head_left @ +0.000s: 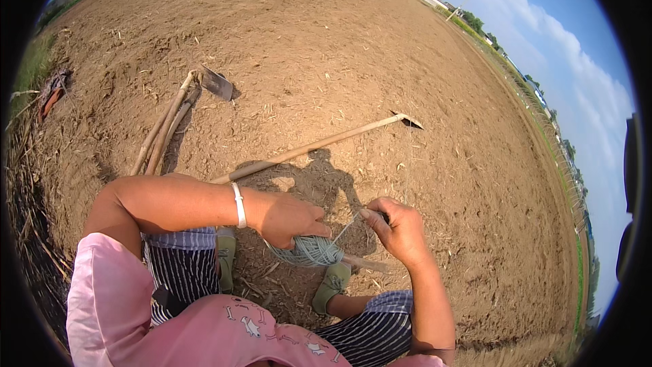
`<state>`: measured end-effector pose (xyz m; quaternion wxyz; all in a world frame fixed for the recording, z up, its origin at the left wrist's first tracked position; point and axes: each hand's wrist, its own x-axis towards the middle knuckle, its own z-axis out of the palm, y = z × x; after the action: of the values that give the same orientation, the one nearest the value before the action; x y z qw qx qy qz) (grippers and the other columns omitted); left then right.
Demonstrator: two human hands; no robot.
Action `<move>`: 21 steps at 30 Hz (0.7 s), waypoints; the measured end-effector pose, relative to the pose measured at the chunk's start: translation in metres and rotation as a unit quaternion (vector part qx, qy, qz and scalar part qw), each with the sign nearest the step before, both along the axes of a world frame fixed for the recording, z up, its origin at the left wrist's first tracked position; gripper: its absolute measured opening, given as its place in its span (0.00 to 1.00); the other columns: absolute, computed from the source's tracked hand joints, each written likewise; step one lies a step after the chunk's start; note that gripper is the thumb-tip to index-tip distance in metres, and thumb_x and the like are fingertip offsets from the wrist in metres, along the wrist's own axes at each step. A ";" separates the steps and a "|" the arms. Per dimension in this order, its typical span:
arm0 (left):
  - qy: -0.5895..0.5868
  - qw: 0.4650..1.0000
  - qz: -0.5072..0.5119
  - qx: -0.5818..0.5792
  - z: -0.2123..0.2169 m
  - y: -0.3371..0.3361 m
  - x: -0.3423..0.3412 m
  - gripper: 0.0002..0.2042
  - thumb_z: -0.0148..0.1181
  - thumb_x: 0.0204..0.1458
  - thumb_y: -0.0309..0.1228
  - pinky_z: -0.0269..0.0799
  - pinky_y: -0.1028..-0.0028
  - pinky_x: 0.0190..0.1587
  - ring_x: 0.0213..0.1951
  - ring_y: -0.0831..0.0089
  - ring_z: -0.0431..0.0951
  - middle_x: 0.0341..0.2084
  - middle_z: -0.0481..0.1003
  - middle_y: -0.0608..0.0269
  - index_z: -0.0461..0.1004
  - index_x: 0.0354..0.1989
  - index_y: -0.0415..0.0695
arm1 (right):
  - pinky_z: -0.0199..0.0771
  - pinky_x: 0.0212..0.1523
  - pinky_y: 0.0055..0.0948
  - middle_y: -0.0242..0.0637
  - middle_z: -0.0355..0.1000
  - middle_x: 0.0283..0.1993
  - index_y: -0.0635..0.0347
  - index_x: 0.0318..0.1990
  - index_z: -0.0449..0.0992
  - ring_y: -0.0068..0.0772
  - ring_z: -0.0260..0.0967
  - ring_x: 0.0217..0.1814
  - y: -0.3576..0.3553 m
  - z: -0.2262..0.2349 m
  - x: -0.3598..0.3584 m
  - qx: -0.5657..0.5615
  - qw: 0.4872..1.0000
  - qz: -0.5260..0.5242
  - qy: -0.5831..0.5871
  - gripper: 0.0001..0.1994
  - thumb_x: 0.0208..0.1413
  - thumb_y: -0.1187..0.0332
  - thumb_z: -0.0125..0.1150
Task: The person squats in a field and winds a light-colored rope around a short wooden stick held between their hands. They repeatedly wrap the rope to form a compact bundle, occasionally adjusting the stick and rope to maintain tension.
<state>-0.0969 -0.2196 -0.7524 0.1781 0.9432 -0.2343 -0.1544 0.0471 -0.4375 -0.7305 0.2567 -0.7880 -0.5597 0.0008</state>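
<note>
Grey-green twine wound into a ball (312, 251) sits low in front of the person's knees, and everything else is best placed from that ball. The left hand (288, 217) lies over its top, fingers curled down around it, so the grip there is closed on the ball, seemingly to keep it from rolling or unwinding on the loose soil. Just to the ball's right, the right hand (397, 231) pinches a single strand (346, 229) that runs taut from the ball up to the fingertips; that grip is narrow, thumb against forefinger, which suits drawing out or guiding thin line. A short stick (363, 264) pokes out from under the ball toward the right, so the twine looks wound on it as a core. Below the ball, two feet in green shoes (331, 285) stand on the ground, striped trousers bent at the knee in a crouch that brings both hands close to the earth. Beyond the ball, a long-handled hoe (312, 147) lies flat on the tilled field (339, 47), and further up-left a second hoe (173, 119) rests beside other poles, laid down within reach.
</note>
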 end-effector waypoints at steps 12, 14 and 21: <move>-0.167 0.869 0.285 -0.369 0.016 0.012 0.025 0.36 0.70 0.47 0.36 0.69 0.68 0.53 0.51 0.65 0.74 0.49 0.72 0.49 0.61 0.62 0.31 | 0.65 0.28 0.24 0.35 0.67 0.25 0.64 0.57 0.67 0.22 0.64 0.27 0.028 -0.020 -0.014 0.136 0.953 -0.058 0.264 0.14 0.68 0.70 0.47; -0.119 0.844 0.343 -0.394 0.012 0.006 0.026 0.35 0.70 0.47 0.36 0.71 0.69 0.52 0.49 0.67 0.75 0.47 0.75 0.49 0.62 0.60 0.30 | 0.66 0.29 0.24 0.36 0.68 0.26 0.65 0.59 0.65 0.21 0.65 0.28 0.031 -0.024 -0.013 0.128 0.953 -0.071 0.266 0.15 0.67 0.71 0.46; -0.018 0.783 0.361 -0.506 0.007 0.002 0.027 0.32 0.69 0.48 0.36 0.73 0.72 0.45 0.44 0.71 0.76 0.43 0.76 0.53 0.65 0.59 0.30 | 0.65 0.29 0.22 0.31 0.71 0.29 0.69 0.58 0.66 0.17 0.64 0.27 0.035 -0.022 -0.020 0.107 0.928 -0.073 0.349 0.22 0.62 0.63 0.53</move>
<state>-0.0702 -0.2177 -0.7453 0.6683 0.7358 0.0761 0.0789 0.0270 -0.4021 -0.7527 0.5179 -0.7445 -0.3724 0.1971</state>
